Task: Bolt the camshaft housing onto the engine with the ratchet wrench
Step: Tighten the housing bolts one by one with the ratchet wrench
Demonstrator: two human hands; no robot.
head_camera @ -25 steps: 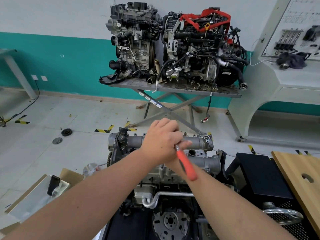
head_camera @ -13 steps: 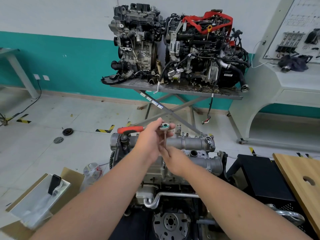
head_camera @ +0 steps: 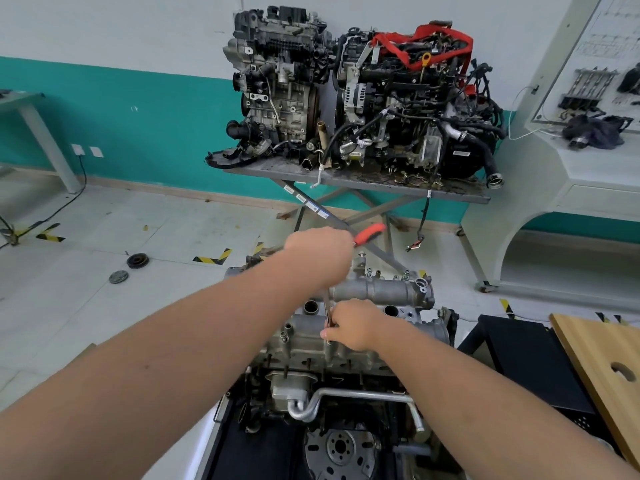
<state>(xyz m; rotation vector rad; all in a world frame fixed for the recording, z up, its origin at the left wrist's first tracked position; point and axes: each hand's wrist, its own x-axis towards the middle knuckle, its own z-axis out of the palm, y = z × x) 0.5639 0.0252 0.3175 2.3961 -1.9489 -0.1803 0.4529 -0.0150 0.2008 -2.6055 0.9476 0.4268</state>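
The engine (head_camera: 332,362) stands in the foreground with bare floor (head_camera: 104,289) to its left; a black cabinet (head_camera: 530,362) and a wooden board (head_camera: 602,358) crowd its right edge, and a scissor-leg table (head_camera: 360,183) bearing two more engines stands behind. The camshaft housing (head_camera: 377,292) lies on top of the engine, its long axis running left to right. The left hand (head_camera: 320,252) grips the ratchet wrench (head_camera: 369,233) at its head; the red handle, half a second ago pointing left, now points up and to the right. The extension bar (head_camera: 327,311) runs nearly vertically down to the housing. The right hand (head_camera: 353,325) has stayed low, its fingertips (head_camera: 325,332) pinching the bar's lower end.
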